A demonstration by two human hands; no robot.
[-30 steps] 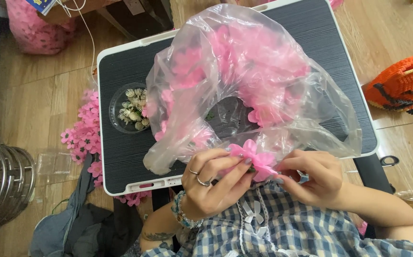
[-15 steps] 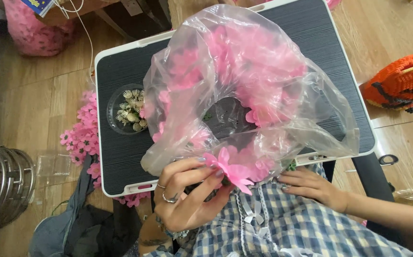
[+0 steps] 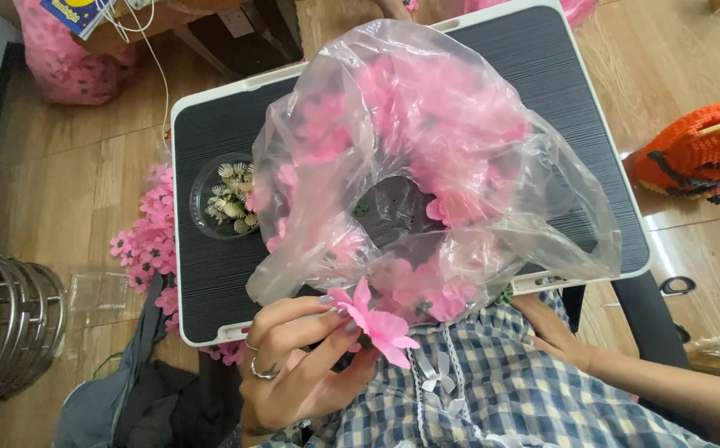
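My left hand (image 3: 298, 361) grips a pink fabric flower (image 3: 379, 323) by its base, just below the front edge of the small black table (image 3: 219, 274). A rumpled clear plastic bag (image 3: 426, 158) full of pink flowers lies open on the table right above the held flower. My right hand (image 3: 552, 328) rests on my checked shirt near the table's front edge, under the bag's lower right corner. Its fingers are partly hidden, and nothing shows in it.
A round clear dish (image 3: 222, 195) of small pale flower centres sits on the table's left side. More pink flowers (image 3: 151, 245) lie on the wooden floor at left, beside a metal wire rack (image 3: 3, 323). An orange brick-built object (image 3: 700, 153) sits at right.
My right hand let go of the pink flower and dropped away to the right. My left hand now holds the flower alone, lower and further from the bag.
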